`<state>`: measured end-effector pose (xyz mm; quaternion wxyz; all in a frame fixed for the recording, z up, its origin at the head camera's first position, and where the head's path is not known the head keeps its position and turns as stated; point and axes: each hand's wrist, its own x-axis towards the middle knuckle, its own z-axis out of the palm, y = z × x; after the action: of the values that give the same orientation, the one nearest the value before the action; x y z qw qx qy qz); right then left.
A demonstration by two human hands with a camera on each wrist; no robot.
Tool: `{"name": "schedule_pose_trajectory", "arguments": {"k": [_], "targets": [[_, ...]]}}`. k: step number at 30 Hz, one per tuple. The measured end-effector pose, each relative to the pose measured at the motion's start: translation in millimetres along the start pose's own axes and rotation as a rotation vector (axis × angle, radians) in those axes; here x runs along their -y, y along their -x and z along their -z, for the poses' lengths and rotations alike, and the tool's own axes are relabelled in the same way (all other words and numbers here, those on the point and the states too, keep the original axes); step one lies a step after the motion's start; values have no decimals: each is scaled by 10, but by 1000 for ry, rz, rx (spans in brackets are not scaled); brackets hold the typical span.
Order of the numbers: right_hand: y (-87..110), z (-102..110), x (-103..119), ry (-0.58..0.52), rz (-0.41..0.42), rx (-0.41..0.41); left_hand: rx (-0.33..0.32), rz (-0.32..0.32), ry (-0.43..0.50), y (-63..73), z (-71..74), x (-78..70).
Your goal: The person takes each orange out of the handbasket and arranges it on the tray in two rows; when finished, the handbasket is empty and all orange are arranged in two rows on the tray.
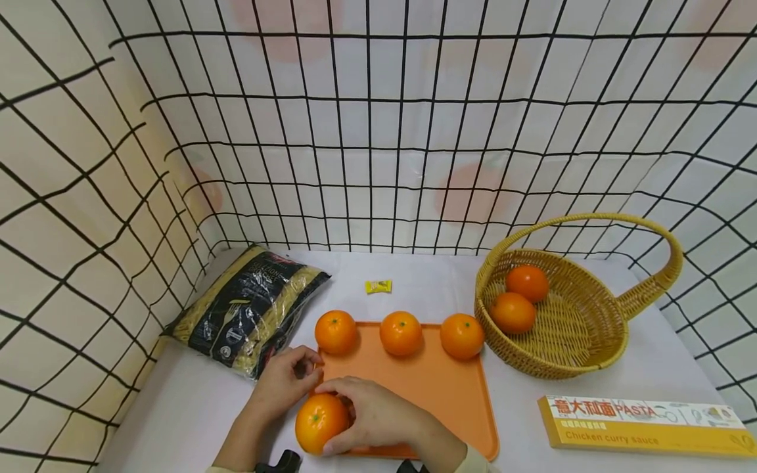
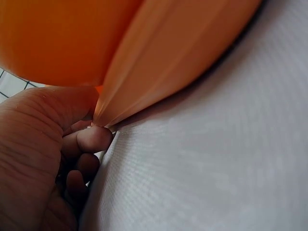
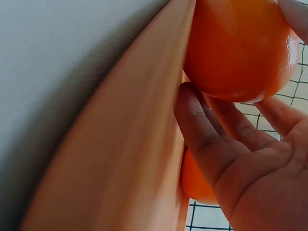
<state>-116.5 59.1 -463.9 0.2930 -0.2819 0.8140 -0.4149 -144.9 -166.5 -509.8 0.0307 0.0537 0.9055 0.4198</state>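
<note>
An orange plastic tray [image 1: 428, 384] lies on the white cloth. My left hand [image 1: 288, 381] is at its left side; the left wrist view shows thumb and forefinger pinching the tray's rim [image 2: 144, 82]. Over the tray's near left corner, my right hand [image 1: 375, 414] holds an orange [image 1: 318, 424], fingers around its far side and thumb at the near side. The right wrist view shows this orange [image 3: 236, 48] close to the tray's edge. Along the far edge of the tray sit three more oranges: a left one [image 1: 336, 332], a middle one [image 1: 401, 334] and a right one [image 1: 462, 336].
A wicker basket [image 1: 591, 289] with a tall handle stands at the right, two oranges [image 1: 513, 313] inside. In front of it lies a pasta box [image 1: 647, 427]. A pasta bag [image 1: 248, 309] lies at the left. A small yellow packet [image 1: 378, 286] is behind the tray. Black-grid walls surround the table.
</note>
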Motion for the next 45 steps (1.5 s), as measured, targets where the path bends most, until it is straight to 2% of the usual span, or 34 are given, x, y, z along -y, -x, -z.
{"name": "schedule_pose_trajectory", "arguments": {"k": [5, 11, 22, 29, 34, 42, 45], "targets": [[-3, 6, -9, -9, 15, 15, 2, -4, 9, 0, 1, -4], [42, 47, -20, -173, -20, 20, -5, -7, 7, 0, -3, 5], [183, 254, 34, -225, -6, -115, -8, -10, -4, -3, 15, -8], [420, 484, 93, -159, -24, -276, -6, 0, -8, -1, 0, -3], [595, 676, 87, -100, -3, -448, -15, -9, -7, 6, -10, 9], [861, 994, -31, -25, 2, -685, -24, -21, -3, 15, -15, 13], [979, 1118, -93, -38, 5, -764, -23, -17, 4, 7, -16, 8]]}}
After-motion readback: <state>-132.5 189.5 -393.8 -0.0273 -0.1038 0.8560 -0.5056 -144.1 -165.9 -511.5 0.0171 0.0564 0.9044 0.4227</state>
